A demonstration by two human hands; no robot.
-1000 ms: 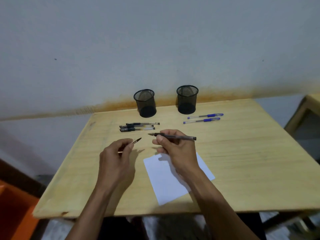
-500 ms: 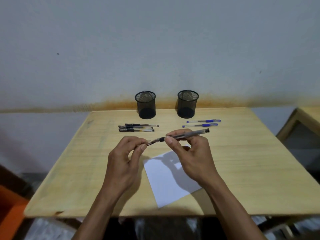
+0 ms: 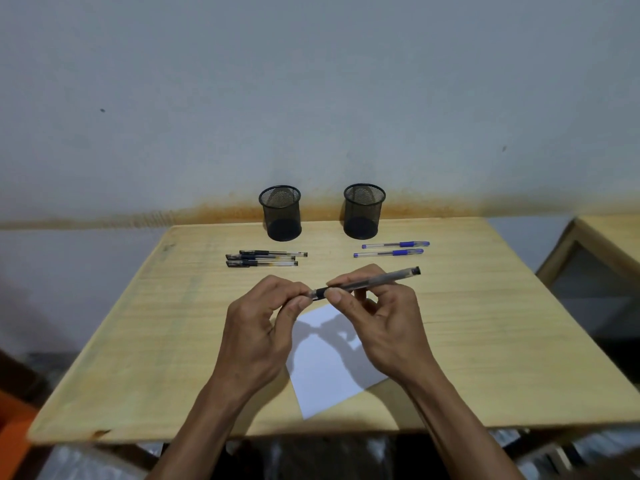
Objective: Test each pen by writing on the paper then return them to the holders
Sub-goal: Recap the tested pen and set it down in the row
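Both hands pinch one black pen (image 3: 367,284): left hand (image 3: 258,336) its tip end, right hand (image 3: 382,327) its barrel.

Occlusions, head view
Pen (image 3: 377,280) tip end hidden inside left hand (image 3: 256,336) fingers; paper (image 3: 329,372) near corner covered by both wrists.

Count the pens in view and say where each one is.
6. Three black pens lie before the left holder, two blue pens before the right holder, and one pen is in the hands. None looks hidden.
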